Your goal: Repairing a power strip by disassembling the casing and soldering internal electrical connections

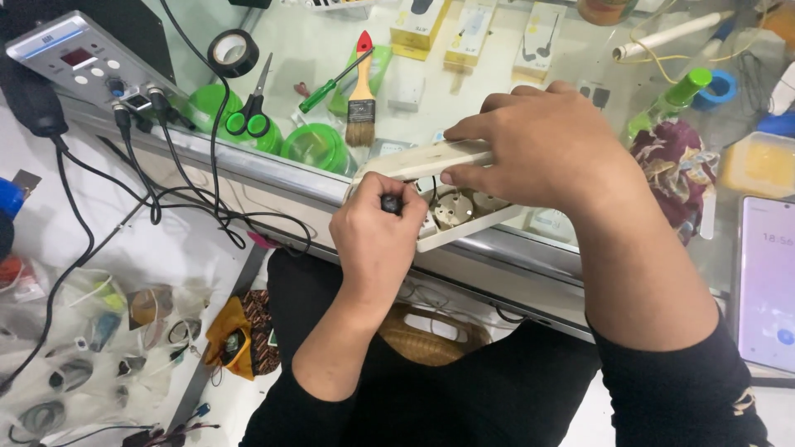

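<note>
Power strip (447,207) at the counter's front edge (248,161), right hand (538,149) clamped on it, left hand (377,240) fisted around a screwdriver (390,204).

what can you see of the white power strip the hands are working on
The power strip is a long, off-white plastic box lying on the glass counter's front edge. Its casing looks opened: the cover is tilted up along the far side, exposing round socket inserts inside. The right hand grips that cover from above. The left hand holds a dark-handled tool against its near end.
</note>
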